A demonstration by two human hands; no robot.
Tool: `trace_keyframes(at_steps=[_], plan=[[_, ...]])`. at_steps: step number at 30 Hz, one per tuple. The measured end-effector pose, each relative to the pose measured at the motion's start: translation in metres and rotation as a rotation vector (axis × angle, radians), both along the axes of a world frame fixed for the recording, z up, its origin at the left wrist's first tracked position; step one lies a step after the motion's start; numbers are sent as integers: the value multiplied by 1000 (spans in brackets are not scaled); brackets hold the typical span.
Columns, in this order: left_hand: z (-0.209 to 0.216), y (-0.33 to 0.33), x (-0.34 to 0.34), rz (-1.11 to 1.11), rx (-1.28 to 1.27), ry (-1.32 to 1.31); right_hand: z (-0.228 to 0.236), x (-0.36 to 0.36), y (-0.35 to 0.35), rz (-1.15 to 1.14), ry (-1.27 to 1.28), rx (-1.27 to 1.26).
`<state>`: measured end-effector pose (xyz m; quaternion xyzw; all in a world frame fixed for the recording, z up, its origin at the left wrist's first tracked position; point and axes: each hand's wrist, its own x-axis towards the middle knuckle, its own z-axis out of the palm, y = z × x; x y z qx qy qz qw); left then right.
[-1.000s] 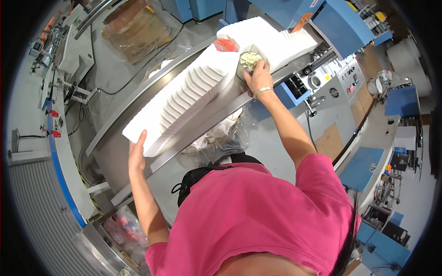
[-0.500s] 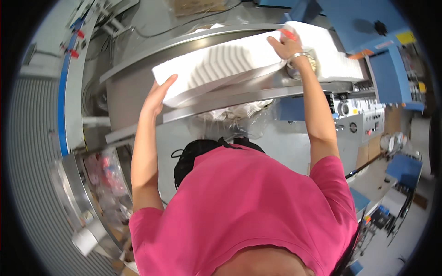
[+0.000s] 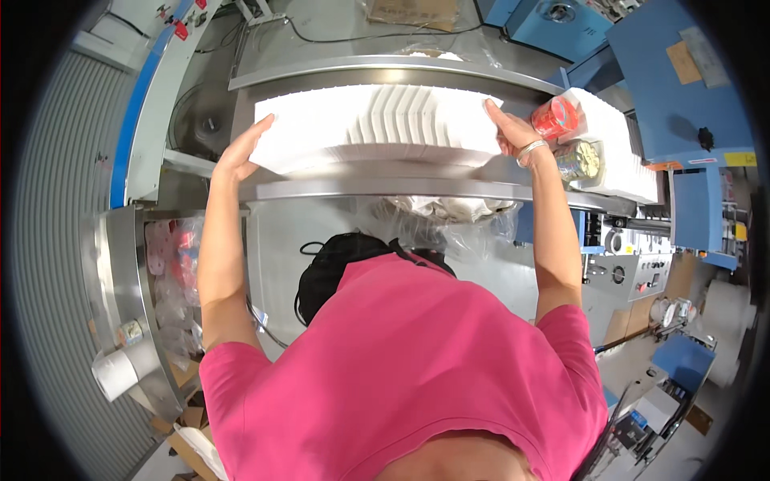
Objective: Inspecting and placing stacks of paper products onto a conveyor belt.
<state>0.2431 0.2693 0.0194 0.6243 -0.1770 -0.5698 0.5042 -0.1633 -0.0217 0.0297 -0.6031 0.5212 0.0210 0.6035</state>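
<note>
A long row of white folded sheets (image 3: 377, 124), packed tightly side by side, lies along a metal trough (image 3: 385, 189) in front of me. My left hand (image 3: 245, 151) presses against its left end, thumb on top. At the opposite end my right hand (image 3: 517, 135) grips it the same way, so the row is squeezed between both hands. Just right of my right hand are a red can (image 3: 555, 118) and a container with pale contents (image 3: 579, 160). They rest against a second white stack (image 3: 613, 144) at the trough's right end.
Blue machinery (image 3: 670, 88) stands beyond the trough's right end. Below the near rim hangs a clear plastic bag (image 3: 457, 212) with white material inside. A metal bin (image 3: 132, 276) with plastic bags is at my left, near a white roll (image 3: 120, 373).
The row, slanted before, now lies nearly level along the trough. My right hand has come down to the row's right end, and the red can beside it shows more fully.
</note>
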Motion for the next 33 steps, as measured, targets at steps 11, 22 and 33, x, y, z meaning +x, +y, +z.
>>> trace_keyframes(at_steps=[11,22,33], plan=[[1,-19,-12,-114,292,-241,-10,18,12,94,-126,-79],[19,-1,-61,123,-123,-276,-18,67,69,60,-499,-328],[53,156,-11,585,-389,-722,27,197,119,451,-765,-677]])
